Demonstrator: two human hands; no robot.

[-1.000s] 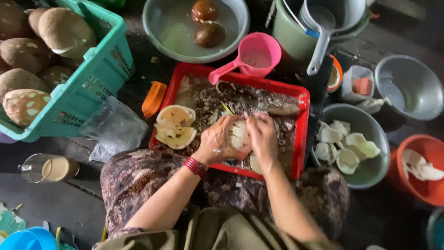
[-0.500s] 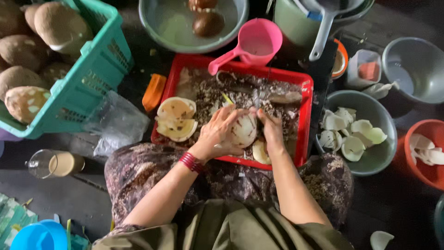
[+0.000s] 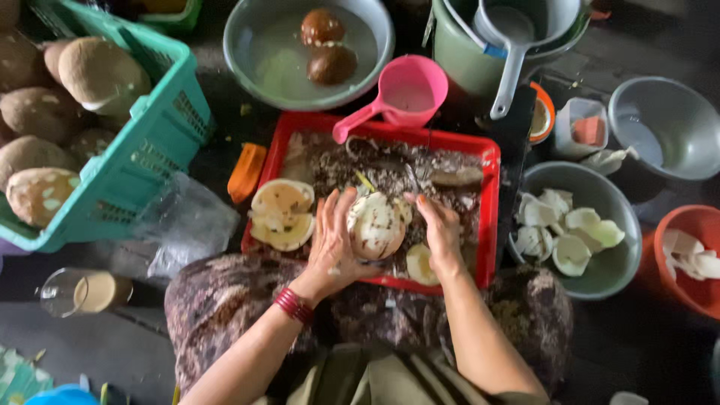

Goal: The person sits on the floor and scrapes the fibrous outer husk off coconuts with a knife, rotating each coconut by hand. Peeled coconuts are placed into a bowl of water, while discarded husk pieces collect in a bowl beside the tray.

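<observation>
My left hand (image 3: 330,244) cups a round, pale peeled coconut (image 3: 375,225) over the red tray (image 3: 487,217). My right hand (image 3: 441,234) is against the coconut's right side; whether it holds a tool is hidden. Brown peelings (image 3: 390,169) cover the tray's floor. Pale shell halves (image 3: 281,214) lie at the tray's left, and another piece (image 3: 418,264) lies near my right wrist. A red bangle (image 3: 294,305) is on my left wrist.
A teal basket (image 3: 150,142) of brown coconuts stands left. A grey basin (image 3: 307,52) of water holds two dark coconuts. A pink scoop (image 3: 401,94) rests at the tray's back edge. A grey bowl (image 3: 581,285) of white pieces and an orange bowl (image 3: 675,255) stand right.
The coconut has turned slightly in my hands, and my right hand has shifted along its right side. The view has drifted a little.
</observation>
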